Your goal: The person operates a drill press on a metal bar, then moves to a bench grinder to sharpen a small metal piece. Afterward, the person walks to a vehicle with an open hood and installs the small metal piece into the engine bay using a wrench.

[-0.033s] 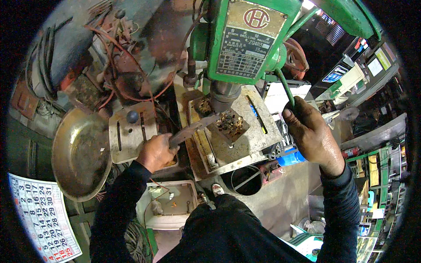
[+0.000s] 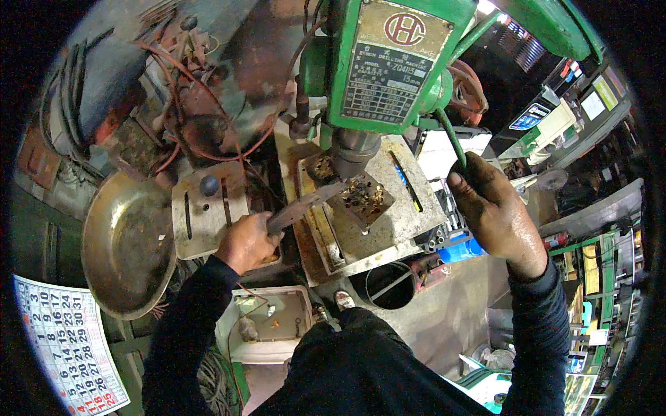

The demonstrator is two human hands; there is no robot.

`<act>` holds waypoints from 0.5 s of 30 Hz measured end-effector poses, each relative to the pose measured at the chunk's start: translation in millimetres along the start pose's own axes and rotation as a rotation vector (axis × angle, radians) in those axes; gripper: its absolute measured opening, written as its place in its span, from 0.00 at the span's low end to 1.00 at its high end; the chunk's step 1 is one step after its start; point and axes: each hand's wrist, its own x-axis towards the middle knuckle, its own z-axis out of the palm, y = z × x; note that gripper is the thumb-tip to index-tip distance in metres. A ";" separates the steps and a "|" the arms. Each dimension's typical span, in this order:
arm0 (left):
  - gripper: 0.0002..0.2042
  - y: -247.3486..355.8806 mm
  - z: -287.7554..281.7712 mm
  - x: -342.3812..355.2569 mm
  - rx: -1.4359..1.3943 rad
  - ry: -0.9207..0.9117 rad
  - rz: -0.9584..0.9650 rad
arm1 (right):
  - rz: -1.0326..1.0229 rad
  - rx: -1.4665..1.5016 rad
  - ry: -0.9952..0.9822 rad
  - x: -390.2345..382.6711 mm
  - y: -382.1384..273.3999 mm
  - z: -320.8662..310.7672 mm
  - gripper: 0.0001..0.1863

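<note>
A green bench drill press (image 2: pixel 388 66) stands in front of me, its metal chuck (image 2: pixel 355 149) low over the work table (image 2: pixel 413 229). My left hand (image 2: pixel 246 243) is closed round the near end of a flat, dark metal bar (image 2: pixel 300 208). The bar's far end reaches under the chuck, beside a block (image 2: pixel 369 220) strewn with metal chips (image 2: pixel 362 194). The chuck hides the drill tip and where it meets the bar. At the right of the press, my right hand (image 2: pixel 489 208) is wrapped round the lower end of its green feed lever (image 2: pixel 452 139).
At the left are a round metal pan (image 2: pixel 128 243), a slotted metal plate (image 2: pixel 182 236) with a dark ball knob (image 2: pixel 209 185), and tangled hoses (image 2: pixel 201 90). A white tub (image 2: pixel 267 353) and a round dark bin (image 2: pixel 390 284) stand below the table. A calendar (image 2: pixel 69 347) hangs lower left.
</note>
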 end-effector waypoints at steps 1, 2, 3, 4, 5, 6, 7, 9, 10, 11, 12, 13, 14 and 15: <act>0.21 -3.1 2.2 -1.3 -0.011 -0.008 0.000 | 0.012 -0.019 -0.005 -1.7 -1.0 -2.2 0.22; 0.21 -5.8 4.0 -0.4 0.000 0.017 0.032 | -0.011 -0.041 0.005 -2.0 -1.6 -4.1 0.23; 0.21 -9.5 3.9 1.4 -0.041 -0.005 0.005 | 0.009 -0.047 0.047 -2.3 -1.9 -1.2 0.21; 0.20 -13.7 2.5 2.4 -0.059 0.005 0.009 | 0.023 -0.012 0.028 -2.1 -1.2 -0.7 0.20; 0.20 -18.2 -0.7 9.8 -0.083 -0.031 -0.068 | 0.048 0.015 0.011 4.2 -0.2 0.2 0.20; 0.20 -22.7 -3.5 15.6 -0.117 -0.020 0.023 | 0.065 0.020 -0.005 6.9 1.7 0.2 0.19; 0.21 -25.2 -5.2 22.8 -0.160 -0.059 0.030 | 0.074 0.004 0.019 7.5 3.0 2.0 0.18; 0.22 -26.5 -6.0 24.6 -0.250 -0.144 -0.079 | 0.008 -0.015 0.037 7.7 5.5 2.8 0.18; 0.23 -25.8 -5.5 23.9 -0.225 -0.114 -0.059 | -0.028 -0.044 0.055 7.2 6.2 2.3 0.18; 0.24 -23.6 -3.1 19.5 -0.220 -0.091 -0.080 | -0.028 -0.090 0.112 7.4 6.9 4.5 0.19; 0.24 -21.4 -0.5 14.4 -0.222 -0.066 -0.108 | -0.037 -0.053 0.093 6.9 7.0 3.7 0.19; 0.24 -19.2 2.2 9.0 -0.188 -0.012 -0.042 | -0.005 -0.040 0.072 6.8 7.1 3.2 0.19; 0.24 -16.8 5.9 4.9 -0.160 0.043 0.018 | 0.011 -0.048 0.059 7.0 6.8 2.0 0.20; 0.25 -15.9 8.1 2.9 -0.124 0.088 0.066 | 0.034 -0.024 0.042 7.4 6.4 1.3 0.20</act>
